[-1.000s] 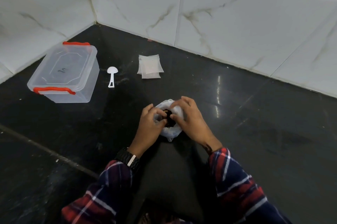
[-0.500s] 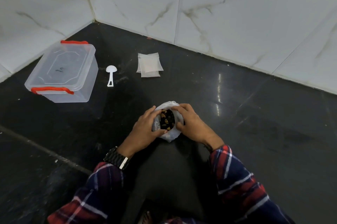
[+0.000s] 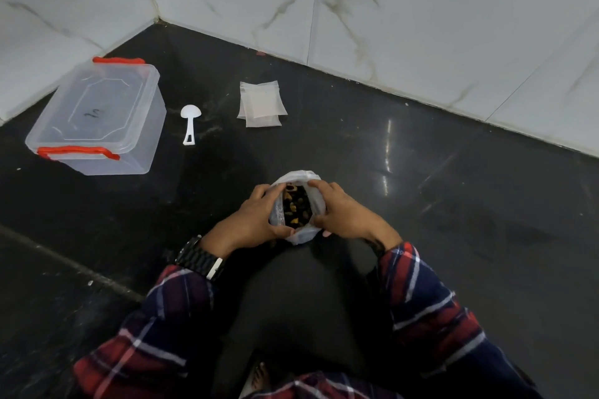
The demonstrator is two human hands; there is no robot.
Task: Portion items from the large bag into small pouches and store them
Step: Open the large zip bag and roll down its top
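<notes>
Head view: your left hand [image 3: 249, 220] and right hand [image 3: 343, 213] grip the large bag [image 3: 301, 233] on the dark floor [image 3: 421, 204], fingers curled round its open mouth.
Bag contents: dark and yellowish pieces [image 3: 295, 205].
Beyond you: small pouches [image 3: 262, 103], white scoop [image 3: 190, 124], lidded clear box [image 3: 97, 116].

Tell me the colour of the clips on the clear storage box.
Red, on the clips of the storage box; the head view shows them clearly.
</notes>
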